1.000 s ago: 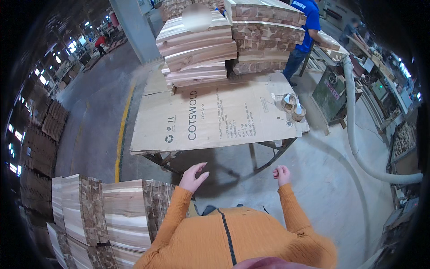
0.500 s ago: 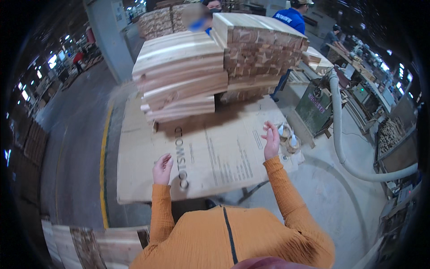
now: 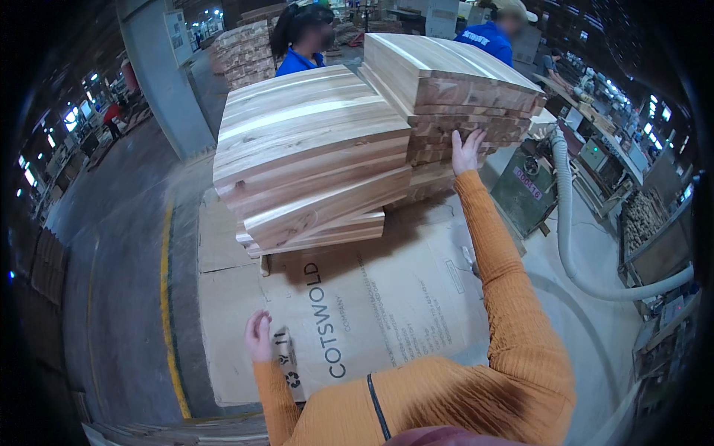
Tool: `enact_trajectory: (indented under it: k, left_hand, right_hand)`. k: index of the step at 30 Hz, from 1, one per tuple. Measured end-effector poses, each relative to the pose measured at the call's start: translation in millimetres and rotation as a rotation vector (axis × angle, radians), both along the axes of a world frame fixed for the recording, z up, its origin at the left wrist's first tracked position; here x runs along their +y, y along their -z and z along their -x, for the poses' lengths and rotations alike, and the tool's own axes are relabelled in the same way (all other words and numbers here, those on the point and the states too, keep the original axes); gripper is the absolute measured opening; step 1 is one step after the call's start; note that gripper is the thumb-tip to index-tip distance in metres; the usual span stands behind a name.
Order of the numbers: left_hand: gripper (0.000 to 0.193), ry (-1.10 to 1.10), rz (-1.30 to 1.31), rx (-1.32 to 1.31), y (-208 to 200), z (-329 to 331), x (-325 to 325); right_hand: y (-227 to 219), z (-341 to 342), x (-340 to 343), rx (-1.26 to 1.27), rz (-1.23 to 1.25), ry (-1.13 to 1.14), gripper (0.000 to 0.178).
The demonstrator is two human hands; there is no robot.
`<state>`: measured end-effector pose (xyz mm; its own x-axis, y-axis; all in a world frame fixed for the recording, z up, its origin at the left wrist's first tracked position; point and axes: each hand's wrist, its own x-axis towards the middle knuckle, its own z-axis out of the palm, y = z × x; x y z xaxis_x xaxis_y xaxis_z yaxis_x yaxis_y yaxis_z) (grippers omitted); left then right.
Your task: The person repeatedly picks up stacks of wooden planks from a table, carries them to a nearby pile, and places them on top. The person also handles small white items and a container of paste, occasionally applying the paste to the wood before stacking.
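Observation:
Two stacks of glued wooden panels stand side by side on a cardboard-covered table. My right hand (image 3: 466, 153) reaches forward, fingers spread, against the near end faces of the right stack (image 3: 476, 93); whether it presses on them I cannot tell. Slightly askew panels make up the left stack (image 3: 312, 141), the lowest ones jutting out at an angle. Low over the near left part of the cardboard (image 3: 401, 297), my left hand (image 3: 259, 338) is held with loosely bent fingers apart and nothing in it.
Behind the stacks are two people in blue shirts, one at the left (image 3: 301, 44) and one at the right (image 3: 487, 41). A green machine (image 3: 524, 193) and a thick pale hose (image 3: 563, 215) stand at the right. A grey pillar (image 3: 160, 82) rises at the far left, beyond a yellow floor line (image 3: 167, 297).
My right hand has gone forward and up from above the cardboard to the right stack. The left hand is lower in view. The stacks now appear nearer, and the person behind has shifted left.

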<state>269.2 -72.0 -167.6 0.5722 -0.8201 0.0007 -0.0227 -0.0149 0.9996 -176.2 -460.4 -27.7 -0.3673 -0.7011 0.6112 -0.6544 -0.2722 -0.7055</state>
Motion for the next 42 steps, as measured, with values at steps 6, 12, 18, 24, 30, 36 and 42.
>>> enact_trajectory:
  k: [6,12,18,24,30,36,42]
  left_hand:
    - [0.029,-0.212,-0.015,-0.024,-2.7,-47.4,-1.5]
    - [0.043,-0.235,0.188,-0.126,-90.6,-55.3,-82.3]
    - [0.062,-0.008,0.277,0.115,-185.8,-66.7,-182.5]
    - [0.047,0.301,0.345,0.457,-191.0,-65.0,-234.6]
    - [0.041,0.208,0.359,0.574,-196.3,-53.9,-221.9]
    - [0.051,0.238,0.385,0.592,-196.7,2.6,-128.2]
    - [0.054,0.087,0.419,0.562,-199.5,78.0,-0.6]
  right_hand:
    - [-5.9,1.7,-53.2,-0.024,0.002,-0.079,0.081]
    - [-3.0,-61.3,-17.2,0.061,0.273,-0.202,0.057]
    - [-40.4,-116.6,38.4,-0.454,0.043,-0.827,0.040]
    - [-49.1,-128.8,39.6,-0.380,0.016,-0.725,0.036]
    - [-57.7,-129.0,63.0,-0.478,0.053,-0.733,0.031]
    - [-43.6,-84.8,136.9,-0.570,-0.054,-0.766,0.028]
    - [-50.6,-33.3,223.8,-0.644,-0.100,-0.957,0.035]
